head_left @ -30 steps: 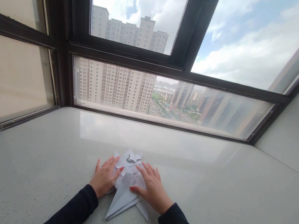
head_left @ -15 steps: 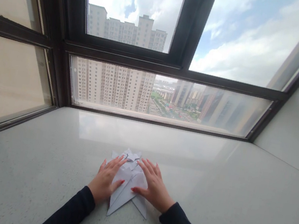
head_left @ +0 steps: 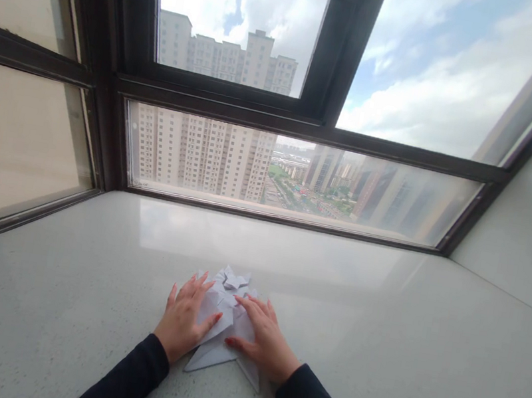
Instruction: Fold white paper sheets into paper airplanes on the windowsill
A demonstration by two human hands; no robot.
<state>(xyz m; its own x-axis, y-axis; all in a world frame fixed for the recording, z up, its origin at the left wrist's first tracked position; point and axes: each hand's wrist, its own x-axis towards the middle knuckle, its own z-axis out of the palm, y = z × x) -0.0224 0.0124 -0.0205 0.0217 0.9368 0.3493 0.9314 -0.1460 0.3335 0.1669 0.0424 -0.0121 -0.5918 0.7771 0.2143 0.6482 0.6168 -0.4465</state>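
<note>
A folded white paper figure (head_left: pixel 223 313) lies on the pale speckled sill, with pointed flaps at its top and two long points toward me. My left hand (head_left: pixel 185 317) rests over its left side, fingers spread and thumb on the paper. On the opposite side my right hand (head_left: pixel 264 337) lies over the right flaps, its fingers stretched out and thumb pointing inward. Both hands are open and touch the paper without gripping it. Parts of the side flaps are hidden beneath my hands.
The speckled stone sill (head_left: pixel 77 304) spreads out on both sides. Beyond it stands a dark-framed window (head_left: pixel 221 101), with high-rise buildings outside. A white wall (head_left: pixel 530 220) bounds the sill on the right.
My left hand has shifted slightly left, and my right hand has moved a little left and down. The paper flaps under them have shifted, and the lower left point has swung outward.
</note>
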